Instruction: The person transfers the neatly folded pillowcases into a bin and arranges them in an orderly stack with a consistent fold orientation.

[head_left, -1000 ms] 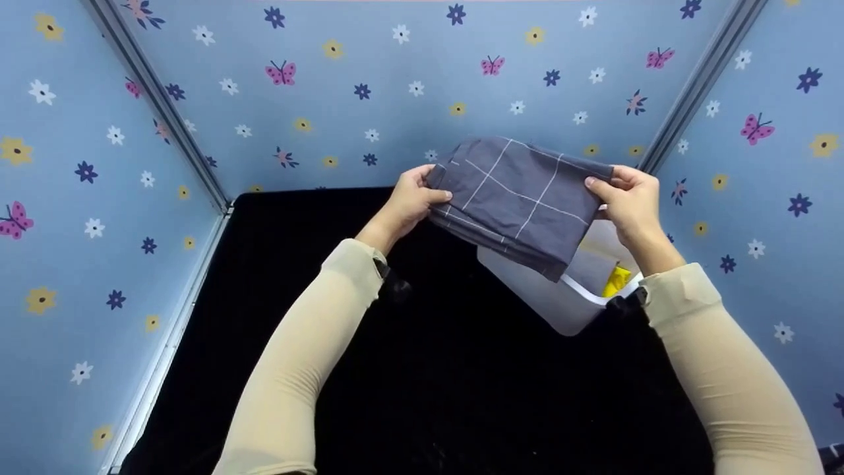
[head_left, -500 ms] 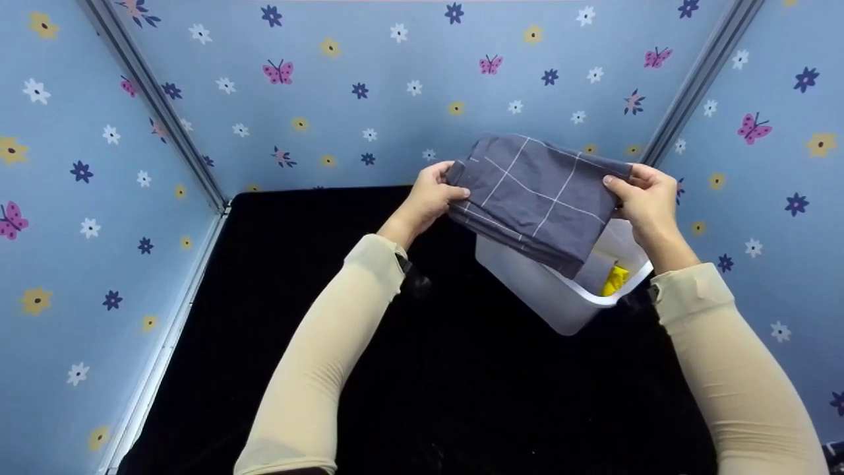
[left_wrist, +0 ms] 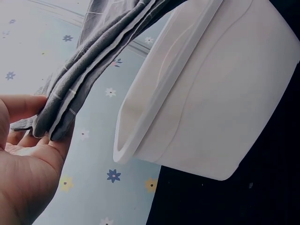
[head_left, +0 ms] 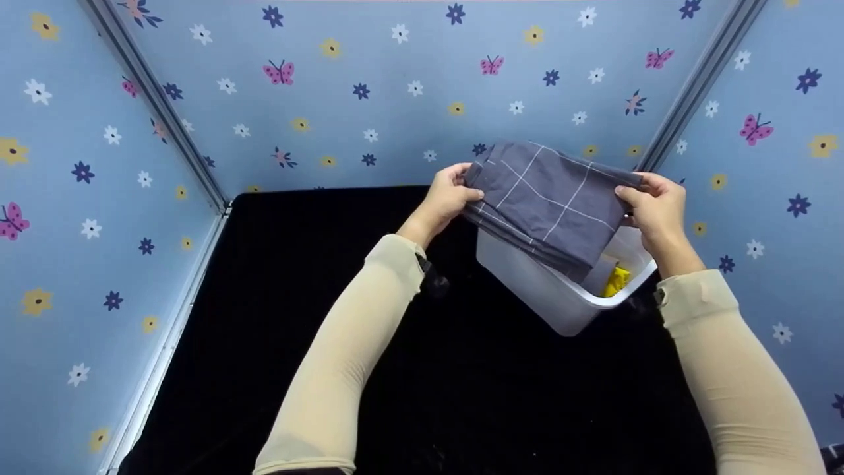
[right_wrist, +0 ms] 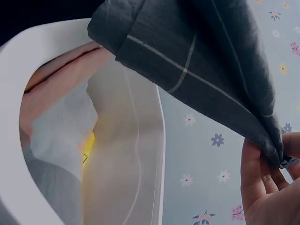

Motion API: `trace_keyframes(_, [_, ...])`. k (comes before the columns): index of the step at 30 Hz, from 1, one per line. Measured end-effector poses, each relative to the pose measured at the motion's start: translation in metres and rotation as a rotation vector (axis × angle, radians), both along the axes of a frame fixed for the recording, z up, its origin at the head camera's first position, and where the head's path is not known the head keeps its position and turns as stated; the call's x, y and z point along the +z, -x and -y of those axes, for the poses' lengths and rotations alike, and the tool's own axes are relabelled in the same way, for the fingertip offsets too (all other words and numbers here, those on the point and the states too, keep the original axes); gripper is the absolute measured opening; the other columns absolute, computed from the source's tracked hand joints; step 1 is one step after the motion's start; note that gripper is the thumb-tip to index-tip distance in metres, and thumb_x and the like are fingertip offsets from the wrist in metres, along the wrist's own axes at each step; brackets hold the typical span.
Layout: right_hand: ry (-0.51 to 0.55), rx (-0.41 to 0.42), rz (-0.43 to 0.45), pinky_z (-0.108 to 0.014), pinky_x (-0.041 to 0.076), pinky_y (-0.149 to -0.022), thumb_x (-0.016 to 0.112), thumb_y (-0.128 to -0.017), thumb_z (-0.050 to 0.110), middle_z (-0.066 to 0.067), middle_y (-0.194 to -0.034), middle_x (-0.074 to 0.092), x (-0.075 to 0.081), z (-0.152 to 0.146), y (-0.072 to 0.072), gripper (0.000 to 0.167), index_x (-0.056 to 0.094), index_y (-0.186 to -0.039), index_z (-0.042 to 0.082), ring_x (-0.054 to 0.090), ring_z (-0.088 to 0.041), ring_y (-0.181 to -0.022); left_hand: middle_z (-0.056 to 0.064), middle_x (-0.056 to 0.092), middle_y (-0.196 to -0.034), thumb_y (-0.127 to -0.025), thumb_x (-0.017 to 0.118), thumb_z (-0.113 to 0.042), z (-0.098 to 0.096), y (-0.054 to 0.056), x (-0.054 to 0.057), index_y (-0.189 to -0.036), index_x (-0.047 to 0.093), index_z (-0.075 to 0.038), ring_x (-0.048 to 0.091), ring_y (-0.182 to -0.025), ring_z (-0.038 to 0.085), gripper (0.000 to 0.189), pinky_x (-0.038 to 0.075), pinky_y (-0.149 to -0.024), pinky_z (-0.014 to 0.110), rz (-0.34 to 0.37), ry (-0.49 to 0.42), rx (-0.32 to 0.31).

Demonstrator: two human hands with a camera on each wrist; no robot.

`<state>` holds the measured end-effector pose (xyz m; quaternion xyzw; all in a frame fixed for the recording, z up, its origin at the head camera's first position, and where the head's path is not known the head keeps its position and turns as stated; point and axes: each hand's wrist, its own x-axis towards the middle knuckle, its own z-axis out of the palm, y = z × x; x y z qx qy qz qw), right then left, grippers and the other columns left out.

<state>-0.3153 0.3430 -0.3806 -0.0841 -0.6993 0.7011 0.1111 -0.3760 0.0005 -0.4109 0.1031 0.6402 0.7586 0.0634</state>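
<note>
A folded grey cloth [head_left: 554, 198] with thin white check lines is stretched between both hands, tilted above a white plastic bin [head_left: 527, 284]. My left hand [head_left: 448, 194] pinches its left end, thumb on top; the left wrist view shows the stacked layers of the cloth [left_wrist: 79, 89] between thumb and fingers. At the other end, my right hand [head_left: 659, 204] pinches the far right corner of the cloth. Inside the bin [right_wrist: 140, 140], the right wrist view shows a pinkish folded cloth [right_wrist: 65, 79], pale grey fabric [right_wrist: 65, 122] and something yellow [right_wrist: 89, 145], partly hidden.
The bin stands at the back right of a black-covered table [head_left: 461, 396]. Blue walls [head_left: 395, 79] with printed flowers and butterflies close in the back and both sides, with metal posts [head_left: 158, 105] at the corners.
Both hands have carried the grey cloth to the right, further over the bin, and in the last half second slightly lower. The bin has stayed in place.
</note>
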Motion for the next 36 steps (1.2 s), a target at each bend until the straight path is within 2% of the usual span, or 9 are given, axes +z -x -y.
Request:
trace_keyframes(9, [-0.028,-0.021,0.04,-0.028,0.064,-0.056,0.072,-0.098,0.0,0.008,-0.089,0.075,-0.007,-0.008,-0.001,0.017,0.072,-0.113,0.011,0.075,-0.008,-0.066,0.01,0.071,-0.107,-0.089,0.064,0.021,-0.015,0.002,-0.005,-0.14,0.064,0.01,0.065,-0.091,0.013,0.052,0.056,-0.078,0.022,-0.021,0.057,0.035])
trace_keyframes(15, [-0.083,-0.043,0.058,-0.028,0.065,-0.058,0.071,-0.1,0.002,0.009,-0.089,0.072,-0.015,-0.014,-0.002,0.015,0.073,-0.11,0.013,0.073,-0.008,-0.067,0.026,0.073,-0.128,-0.091,0.064,0.019,-0.026,0.003,-0.008,-0.141,0.065,0.009,0.064,-0.098,0.013,0.051,0.056,-0.081,0.022,-0.024,0.104,0.041])
trace_keyframes(18, [-0.095,-0.047,0.075,-0.027,0.065,-0.059,0.071,-0.1,0.003,0.009,-0.092,0.07,-0.017,-0.017,-0.003,0.015,0.073,-0.111,0.014,0.072,-0.008,-0.069,0.03,0.071,-0.135,-0.092,0.064,0.018,-0.03,0.003,-0.009,-0.141,0.064,0.008,0.065,-0.1,0.014,0.051,0.056,-0.083,0.022,-0.027,0.12,0.036])
trace_keyframes(24, [-0.068,-0.033,0.119,-0.025,0.064,-0.06,0.071,-0.098,-0.001,0.007,-0.099,0.067,-0.022,-0.025,-0.003,0.017,0.072,-0.109,0.012,0.07,-0.007,-0.072,0.031,0.071,-0.134,-0.093,0.064,0.017,-0.036,0.004,-0.014,-0.141,0.064,0.009,0.066,-0.1,0.014,0.049,0.057,-0.084,0.023,-0.037,0.13,0.01])
trace_keyframes(29, [-0.122,-0.01,0.18,-0.022,0.064,-0.065,0.067,-0.097,-0.004,0.005,-0.106,0.064,-0.028,-0.031,-0.002,0.02,0.071,-0.109,0.012,0.07,-0.007,-0.075,0.03,0.072,-0.132,-0.093,0.064,0.017,-0.041,0.003,-0.018,-0.14,0.065,0.008,0.066,-0.099,0.014,0.047,0.057,-0.083,0.023,-0.046,0.151,0.002])
trace_keyframes(36, [-0.21,0.015,0.208,-0.02,0.062,-0.066,0.065,-0.095,-0.008,0.011,-0.097,0.066,-0.038,-0.038,-0.002,0.025,0.071,-0.109,0.013,0.068,-0.005,-0.076,0.031,0.072,-0.131,-0.093,0.064,0.016,-0.047,0.002,-0.025,-0.139,0.066,0.008,0.065,-0.097,0.013,0.046,0.055,-0.081,0.022,-0.044,0.173,0.018])
